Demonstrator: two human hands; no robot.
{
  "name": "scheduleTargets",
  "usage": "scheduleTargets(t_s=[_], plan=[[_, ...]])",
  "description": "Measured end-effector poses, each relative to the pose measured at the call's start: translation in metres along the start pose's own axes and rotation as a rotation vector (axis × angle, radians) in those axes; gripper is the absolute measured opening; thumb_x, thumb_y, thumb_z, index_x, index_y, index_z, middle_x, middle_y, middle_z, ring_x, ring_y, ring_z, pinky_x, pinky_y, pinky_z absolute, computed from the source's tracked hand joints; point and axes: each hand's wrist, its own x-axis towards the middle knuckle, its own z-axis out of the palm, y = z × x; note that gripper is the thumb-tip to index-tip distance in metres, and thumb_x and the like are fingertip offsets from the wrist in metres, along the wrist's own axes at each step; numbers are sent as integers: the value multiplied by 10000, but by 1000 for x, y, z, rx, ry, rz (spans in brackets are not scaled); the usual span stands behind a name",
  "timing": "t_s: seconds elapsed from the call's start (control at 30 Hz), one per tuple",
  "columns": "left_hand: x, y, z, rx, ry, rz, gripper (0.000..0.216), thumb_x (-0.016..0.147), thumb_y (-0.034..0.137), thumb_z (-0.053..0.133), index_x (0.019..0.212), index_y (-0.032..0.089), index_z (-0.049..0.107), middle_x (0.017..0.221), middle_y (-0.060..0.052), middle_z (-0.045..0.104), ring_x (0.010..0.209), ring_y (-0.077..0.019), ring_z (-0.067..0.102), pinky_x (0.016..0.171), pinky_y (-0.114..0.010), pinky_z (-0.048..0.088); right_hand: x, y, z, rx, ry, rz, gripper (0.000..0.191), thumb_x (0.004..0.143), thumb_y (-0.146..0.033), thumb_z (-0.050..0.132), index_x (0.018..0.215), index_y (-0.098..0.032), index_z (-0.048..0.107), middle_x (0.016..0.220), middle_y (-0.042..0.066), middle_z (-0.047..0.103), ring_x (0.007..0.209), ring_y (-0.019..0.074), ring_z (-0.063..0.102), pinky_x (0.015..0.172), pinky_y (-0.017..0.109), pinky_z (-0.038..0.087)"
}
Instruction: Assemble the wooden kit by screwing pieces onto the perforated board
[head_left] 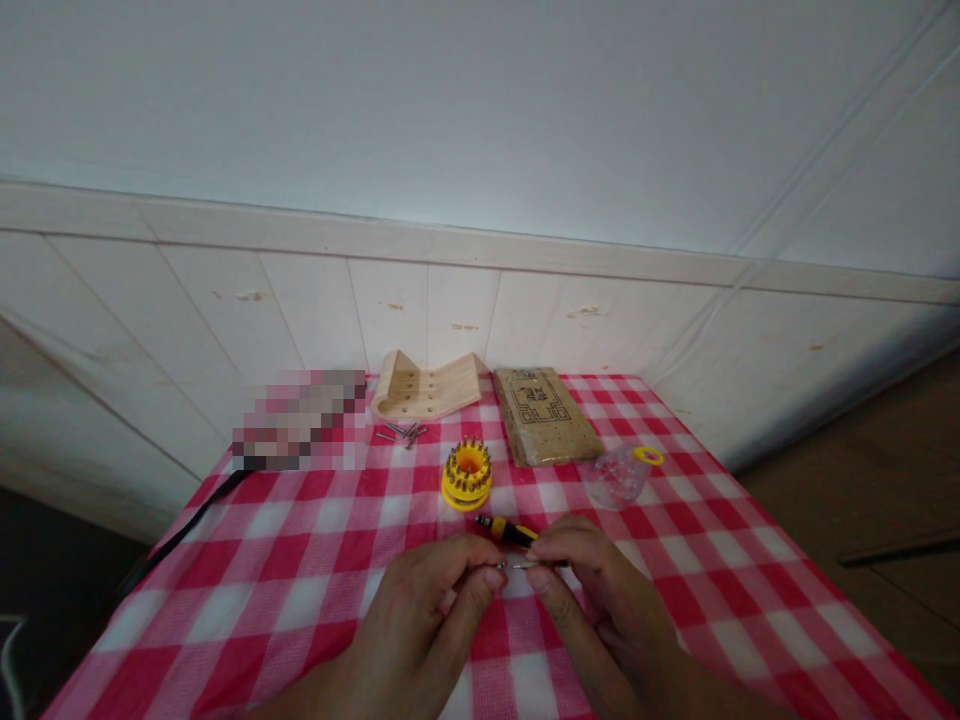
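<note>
My left hand point(431, 610) is closed in a pinch, thumb against forefinger, on a small metal piece point(502, 566) mostly covered by the fingertips. Facing it, my right hand point(600, 600) pinches a thin metal rod point(520, 567) whose tip points at the left fingertips. Whether the two metal parts touch, I cannot tell. Just behind the fingers lies a black and yellow screwdriver point(508, 530), its far end partly hidden by my right hand. Beyond it stands a round yellow bit holder point(466, 478) ringed with several upright metal bits.
A bent wooden piece with holes point(431, 390) rests near the wall, several loose screws point(405, 432) before it. To the right lie a brown printed package point(544, 415) and a clear plastic cover point(619, 478) with a yellow ring. A blurred-out object point(300, 420) with a black strap is at left.
</note>
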Motion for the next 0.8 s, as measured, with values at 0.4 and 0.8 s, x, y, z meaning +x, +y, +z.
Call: scheduleTargets(t_s=[0.4, 0.8], plan=[[0, 2, -1, -88, -35, 5, 216, 1026, 244, 472, 927, 217, 663, 806, 9, 701, 697, -113, 625, 643, -195, 486, -4, 4, 3, 9, -6, -14, 291, 922, -36, 520, 1131, -233, 565, 965, 33, 640, 872, 159, 649, 753, 276, 561], [2, 2, -1, -13, -27, 10, 215, 1008, 231, 476, 912, 210, 667, 753, 6, 664, 657, -117, 597, 627, -200, 480, -5, 4, 2, -21, -52, 0, 301, 907, -50, 541, 1137, -245, 560, 935, 29, 664, 823, 173, 679, 721, 297, 586]])
